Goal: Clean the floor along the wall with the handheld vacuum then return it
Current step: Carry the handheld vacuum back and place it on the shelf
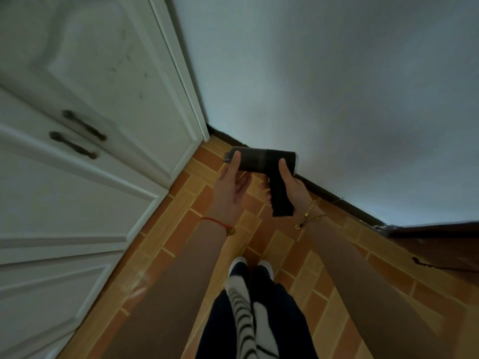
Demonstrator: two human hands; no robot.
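Observation:
A black handheld vacuum (261,161) with a barrel body and a downward handle is held in front of me above the floor, near the wall. My right hand (293,187) is wrapped around its handle, thumb up against the barrel. My left hand (230,187) touches the barrel's left end with thumb and fingertips, palm mostly spread. The orange tiled floor (181,229) meets the pale wall (311,73) at a dark baseboard (334,196) just behind the vacuum.
White cabinet doors (77,177) with two dark handles (77,136) fill the left side. A dark brown wooden surface (440,244) sits at the right, by the baseboard. My feet (251,268) stand on the tiles below the hands.

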